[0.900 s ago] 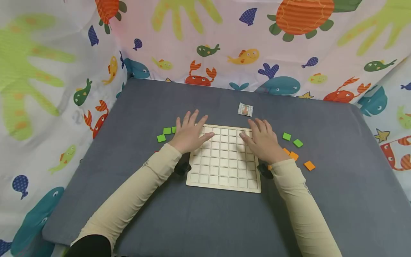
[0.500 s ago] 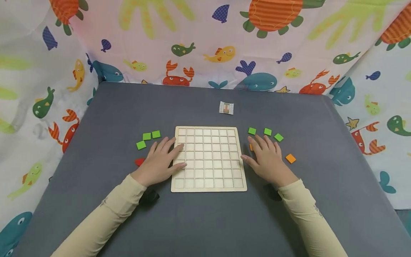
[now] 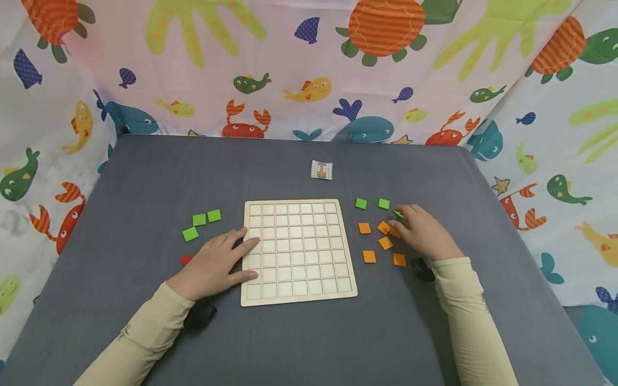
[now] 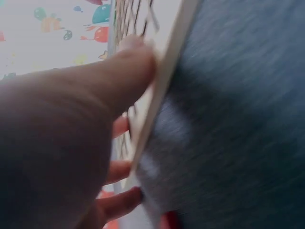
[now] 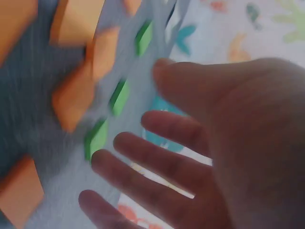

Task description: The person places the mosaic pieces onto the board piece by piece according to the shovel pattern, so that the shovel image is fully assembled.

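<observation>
A pale wooden board with a grid of square recesses lies on the grey table. My left hand rests on its left edge, the thumb and fingertips over the rim; in the left wrist view, the thumb lies across the board's edge. To the right of the board, my right hand hovers over loose tiles with its fingers spread, holding nothing. Below it lie several orange tiles and green tiles; one green tile is partly hidden by the fingers.
Left of the board lie three green tiles and a red piece, mostly hidden by my left hand. A small card with a printed grid lies behind the board. A sea-animal cloth hangs around the table.
Both hands have come back from the board's far part. The left now rests on the left edge; the right has moved off the board to the tiles on the right. The camera view has shifted.
</observation>
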### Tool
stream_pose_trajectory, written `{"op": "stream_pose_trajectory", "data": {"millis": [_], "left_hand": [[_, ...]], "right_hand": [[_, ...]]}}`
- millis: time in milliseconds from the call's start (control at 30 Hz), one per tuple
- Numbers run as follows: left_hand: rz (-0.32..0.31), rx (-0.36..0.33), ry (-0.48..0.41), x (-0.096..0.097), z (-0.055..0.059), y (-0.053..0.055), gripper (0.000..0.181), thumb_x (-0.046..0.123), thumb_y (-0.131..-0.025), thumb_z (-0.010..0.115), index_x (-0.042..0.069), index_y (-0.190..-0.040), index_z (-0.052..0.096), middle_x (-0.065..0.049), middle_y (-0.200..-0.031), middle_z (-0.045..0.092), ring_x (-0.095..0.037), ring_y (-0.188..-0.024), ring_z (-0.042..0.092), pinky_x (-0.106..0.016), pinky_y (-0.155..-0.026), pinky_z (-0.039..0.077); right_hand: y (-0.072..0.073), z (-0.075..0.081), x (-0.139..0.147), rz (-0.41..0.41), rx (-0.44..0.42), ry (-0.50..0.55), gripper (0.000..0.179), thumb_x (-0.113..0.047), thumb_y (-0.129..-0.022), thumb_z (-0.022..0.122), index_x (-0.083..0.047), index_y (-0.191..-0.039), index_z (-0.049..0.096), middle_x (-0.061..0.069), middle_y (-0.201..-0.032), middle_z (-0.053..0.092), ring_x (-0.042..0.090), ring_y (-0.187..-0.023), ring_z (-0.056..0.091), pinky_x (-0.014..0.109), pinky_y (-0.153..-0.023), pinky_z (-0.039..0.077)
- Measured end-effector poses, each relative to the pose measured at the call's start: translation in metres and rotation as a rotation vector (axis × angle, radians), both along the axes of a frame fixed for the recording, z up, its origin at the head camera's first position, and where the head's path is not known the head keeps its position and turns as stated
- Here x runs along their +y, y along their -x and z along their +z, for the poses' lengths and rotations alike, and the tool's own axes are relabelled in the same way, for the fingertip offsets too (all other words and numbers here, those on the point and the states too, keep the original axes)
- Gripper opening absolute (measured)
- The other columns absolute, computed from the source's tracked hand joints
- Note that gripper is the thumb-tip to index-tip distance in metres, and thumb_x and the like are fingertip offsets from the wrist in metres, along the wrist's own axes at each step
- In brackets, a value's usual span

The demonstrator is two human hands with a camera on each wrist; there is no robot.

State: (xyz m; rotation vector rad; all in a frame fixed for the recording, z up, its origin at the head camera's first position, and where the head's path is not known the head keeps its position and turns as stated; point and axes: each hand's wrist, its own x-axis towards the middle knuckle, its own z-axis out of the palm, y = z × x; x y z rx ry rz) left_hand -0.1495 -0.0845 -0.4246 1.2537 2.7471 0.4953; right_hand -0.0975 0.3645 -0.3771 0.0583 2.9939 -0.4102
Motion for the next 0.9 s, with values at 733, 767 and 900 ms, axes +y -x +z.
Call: {"op": "stream_pose_trajectory", "data": {"millis": [733, 767, 900], "left_hand": [[-0.015, -0.005, 0.015, 0.006, 0.018, 0.018, 0.06, 0.046, -0.079, 0.075, 0.013, -0.126, 0.058, -0.01, -0.122, 0.05, -0.026, -0.103, 0.049, -0.044, -0.078, 0.042], [-0.014, -0.017, 0.011, 0.006, 0.018, 0.019, 0.061, 0.046, -0.078, 0.076, 0.013, -0.127, 0.058, -0.01, -0.123, 0.05, -0.026, -0.104, 0.049, -0.044, -0.079, 0.042], [-0.012, -0.059, 0.014, 0.003, 0.017, 0.021, 0.06, 0.044, -0.079, 0.076, 0.014, -0.128, 0.058, -0.009, -0.126, 0.048, -0.025, -0.108, 0.048, -0.044, -0.083, 0.042]], "right_hand": [[0.034, -0.013, 0.026, 0.01, 0.045, 0.039, 0.035, -0.007, -0.093, 0.06, 0.01, -0.122, 0.053, 0.027, -0.109, 0.051, 0.04, -0.099, 0.052, 0.054, -0.085, 0.044], [0.034, -0.011, 0.023, 0.013, 0.049, 0.039, 0.036, -0.006, -0.093, 0.06, 0.011, -0.123, 0.052, 0.027, -0.109, 0.05, 0.041, -0.099, 0.052, 0.054, -0.085, 0.044], [0.034, 0.007, 0.001, 0.05, 0.104, 0.04, 0.035, -0.006, -0.092, 0.061, 0.011, -0.122, 0.052, 0.025, -0.109, 0.05, 0.039, -0.099, 0.051, 0.054, -0.084, 0.044]]}}
